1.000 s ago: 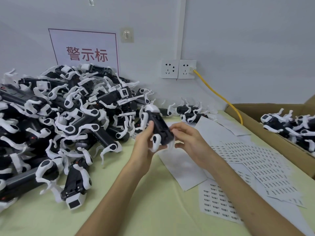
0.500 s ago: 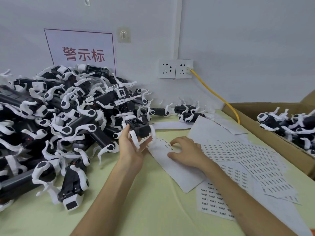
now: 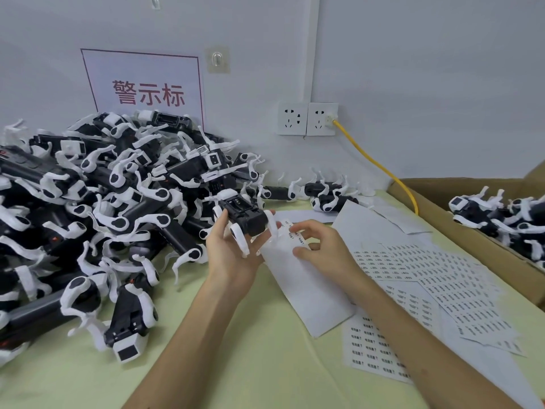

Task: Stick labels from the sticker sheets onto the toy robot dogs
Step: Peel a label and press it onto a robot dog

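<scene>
1. Only readable writing is the sign (image 3: 147, 94) on the wall: red characters 警示标 inside a thin red border. The sheets (image 3: 436, 278) are covered in rows of small dark-print labels, way too tiny to read.
2. Left hand (image 3: 233, 255) is raised off the table (image 3: 236, 364), palm up, thumb and fingers wrapped round a dog (image 3: 244, 215) from below.
3. Right hand (image 3: 321, 249) sits over the top end of a mostly bare sheet (image 3: 303, 284), fingers curled, tips right at the few labels left there. Can't tell if it's actually pinching one.
4. The dog is held just left of that hand, above the sheet's far corner. Its long axis runs away from the camera toward the pile (image 3: 103, 202), blunt black end facing near-right, white legs dangling over the left fingers.
5. The pile fills the table's left side. A box (image 3: 472, 231) on the right holds more dogs.
6. A yellow cable (image 3: 377, 163) runs from the sockets (image 3: 306, 119) down behind the box.
</scene>
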Motion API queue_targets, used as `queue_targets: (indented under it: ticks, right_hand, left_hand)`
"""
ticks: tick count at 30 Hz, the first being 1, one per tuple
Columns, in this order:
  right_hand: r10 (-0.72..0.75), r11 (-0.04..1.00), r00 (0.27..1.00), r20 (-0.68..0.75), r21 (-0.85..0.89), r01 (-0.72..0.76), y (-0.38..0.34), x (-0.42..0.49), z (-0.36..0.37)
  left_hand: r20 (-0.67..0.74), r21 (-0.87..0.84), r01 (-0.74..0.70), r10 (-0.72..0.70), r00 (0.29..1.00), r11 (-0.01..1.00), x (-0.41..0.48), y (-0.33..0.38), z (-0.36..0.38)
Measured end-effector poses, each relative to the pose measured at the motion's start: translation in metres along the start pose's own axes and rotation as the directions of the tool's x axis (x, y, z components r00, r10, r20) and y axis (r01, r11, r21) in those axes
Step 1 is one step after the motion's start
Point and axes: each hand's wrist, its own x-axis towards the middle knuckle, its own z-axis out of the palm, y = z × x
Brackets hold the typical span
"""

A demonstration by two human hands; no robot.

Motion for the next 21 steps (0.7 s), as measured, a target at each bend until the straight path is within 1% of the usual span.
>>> queue_targets:
  ticks: [4, 8, 10, 13, 17, 19, 21]
  right_hand:
    - [0.008, 0.998, 1.000, -0.010, 0.068, -0.007, -0.0006, 0.0006, -0.0020]
    - [0.028, 0.992, 0.999, -0.034, 0.124, -0.023, -0.0019, 0.0018, -0.0020]
    - [0.038, 0.994, 0.998, -0.057, 0.100, -0.032, -0.0028, 0.0003, -0.0006]
    - [0.025, 1.000, 0.996, -0.088, 0.009, -0.024, -0.0041, -0.0010, -0.0005]
    - [0.030, 0.998, 0.995, -0.091, -0.047, -0.034, -0.0050, -0.0013, -0.0023]
    - [0.040, 0.999, 0.996, -0.084, -0.032, -0.043, -0.0064, -0.0023, -0.0020]
    - [0.052, 0.998, 0.995, -0.083, 0.050, -0.048, -0.0089, -0.0033, -0.0015]
  left_hand:
    - [0.041, 0.010, -0.061, 0.061, 0.997, 0.998, -0.0007, 0.0010, 0.0001]
    - [0.061, -0.022, -0.062, 0.064, 0.996, 0.998, -0.0003, 0.0027, 0.0006]
    - [0.065, -0.030, -0.062, 0.064, 0.996, 0.998, 0.0001, 0.0016, 0.0021]
    - [0.064, -0.057, -0.059, 0.062, 0.996, 0.997, 0.0011, -0.0005, 0.0028]
    - [0.076, -0.083, -0.040, 0.047, 0.996, 0.996, 0.0018, 0.0001, 0.0013]
    - [0.084, -0.111, -0.043, 0.053, 0.995, 0.993, 0.0023, 0.0011, 0.0002]
    - [0.092, -0.131, -0.044, 0.057, 0.994, 0.990, 0.0028, 0.0014, -0.0006]
